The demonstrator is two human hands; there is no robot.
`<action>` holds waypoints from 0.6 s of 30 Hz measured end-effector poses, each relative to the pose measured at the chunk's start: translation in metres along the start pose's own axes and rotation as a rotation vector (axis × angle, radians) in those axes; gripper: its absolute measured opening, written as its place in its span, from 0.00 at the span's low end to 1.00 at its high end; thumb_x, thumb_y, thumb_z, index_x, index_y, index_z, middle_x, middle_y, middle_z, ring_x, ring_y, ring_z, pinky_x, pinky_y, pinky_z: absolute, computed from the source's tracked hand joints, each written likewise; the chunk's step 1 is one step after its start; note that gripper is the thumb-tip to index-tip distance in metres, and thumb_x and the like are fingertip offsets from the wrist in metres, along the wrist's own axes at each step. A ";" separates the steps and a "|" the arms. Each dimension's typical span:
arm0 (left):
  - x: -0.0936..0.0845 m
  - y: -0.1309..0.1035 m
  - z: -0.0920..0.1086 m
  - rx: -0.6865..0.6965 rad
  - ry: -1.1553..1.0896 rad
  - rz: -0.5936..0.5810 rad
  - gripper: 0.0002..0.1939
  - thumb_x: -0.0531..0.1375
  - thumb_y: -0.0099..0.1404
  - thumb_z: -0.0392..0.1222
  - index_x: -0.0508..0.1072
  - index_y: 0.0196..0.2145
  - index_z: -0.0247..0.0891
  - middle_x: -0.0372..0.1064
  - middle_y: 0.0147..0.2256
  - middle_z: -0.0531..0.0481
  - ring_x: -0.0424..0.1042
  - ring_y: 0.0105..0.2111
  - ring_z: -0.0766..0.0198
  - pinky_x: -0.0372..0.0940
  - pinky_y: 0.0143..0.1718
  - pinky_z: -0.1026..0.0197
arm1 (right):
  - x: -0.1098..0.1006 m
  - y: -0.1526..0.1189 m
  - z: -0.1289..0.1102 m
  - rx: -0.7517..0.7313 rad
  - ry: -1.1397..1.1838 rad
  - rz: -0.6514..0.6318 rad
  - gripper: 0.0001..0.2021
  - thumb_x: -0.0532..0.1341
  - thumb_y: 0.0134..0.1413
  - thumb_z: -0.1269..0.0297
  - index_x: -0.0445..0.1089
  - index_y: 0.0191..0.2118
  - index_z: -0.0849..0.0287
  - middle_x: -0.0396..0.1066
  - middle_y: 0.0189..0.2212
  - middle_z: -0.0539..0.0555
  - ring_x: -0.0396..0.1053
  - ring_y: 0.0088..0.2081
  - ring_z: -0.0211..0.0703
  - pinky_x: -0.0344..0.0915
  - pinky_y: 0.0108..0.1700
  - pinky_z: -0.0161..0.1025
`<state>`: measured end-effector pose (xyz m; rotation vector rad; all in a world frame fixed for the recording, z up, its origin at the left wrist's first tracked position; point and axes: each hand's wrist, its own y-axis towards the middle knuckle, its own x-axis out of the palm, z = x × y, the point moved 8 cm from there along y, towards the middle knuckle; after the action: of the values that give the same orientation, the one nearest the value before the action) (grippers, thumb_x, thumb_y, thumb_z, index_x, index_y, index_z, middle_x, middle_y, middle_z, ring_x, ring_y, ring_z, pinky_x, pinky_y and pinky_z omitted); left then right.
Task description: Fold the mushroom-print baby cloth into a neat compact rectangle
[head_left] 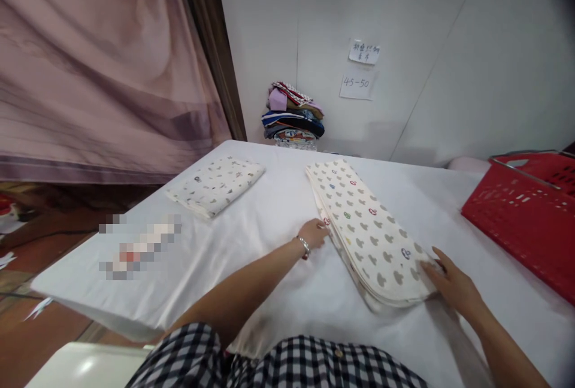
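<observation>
Red basket (516,229) cut by right edge, 1 item (144,245) blurred by pixelation

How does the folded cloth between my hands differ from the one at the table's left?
The cloth between your hands looks longer; the left cloth looks shorter. The cloth between your hands has rounded grey shapes, some coloured; the left cloth has small scattered motifs. Your right hand touches the former; neither hand touches the left cloth. Both are pale and lie on the white table.

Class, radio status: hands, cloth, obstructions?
Left hand at left edge of cloth, right hand at near-right corner. Cloth folded on table. Red basket apart, right.
</observation>
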<state>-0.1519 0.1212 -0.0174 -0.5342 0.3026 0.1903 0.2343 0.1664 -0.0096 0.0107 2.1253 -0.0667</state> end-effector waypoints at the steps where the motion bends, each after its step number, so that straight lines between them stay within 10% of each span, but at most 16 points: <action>1: -0.012 0.015 0.005 -0.023 -0.010 0.064 0.18 0.61 0.57 0.41 0.67 0.45 0.35 0.72 0.37 0.44 0.72 0.26 0.66 0.65 0.23 0.67 | 0.000 0.001 0.003 0.024 0.007 -0.003 0.39 0.54 0.44 0.38 0.59 0.59 0.58 0.72 0.44 0.59 0.70 0.44 0.55 0.65 0.48 0.48; 9: -0.063 0.111 0.059 -0.028 -0.016 0.331 0.28 0.63 0.54 0.44 0.63 0.50 0.32 0.66 0.49 0.31 0.70 0.45 0.50 0.66 0.32 0.59 | 0.007 0.006 0.026 0.090 0.060 -0.061 0.40 0.54 0.44 0.36 0.60 0.59 0.56 0.72 0.44 0.61 0.70 0.46 0.58 0.65 0.49 0.51; 18: -0.089 0.178 0.092 -0.070 -0.175 0.450 0.25 0.61 0.57 0.46 0.66 0.49 0.29 0.69 0.46 0.32 0.71 0.43 0.54 0.66 0.32 0.61 | 0.020 0.001 0.027 0.137 0.092 -0.072 0.34 0.58 0.41 0.39 0.63 0.56 0.43 0.75 0.39 0.54 0.72 0.43 0.60 0.70 0.44 0.50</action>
<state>-0.2590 0.3114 0.0036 -0.5091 0.2428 0.6819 0.2464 0.1653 -0.0407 0.0190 2.2091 -0.2583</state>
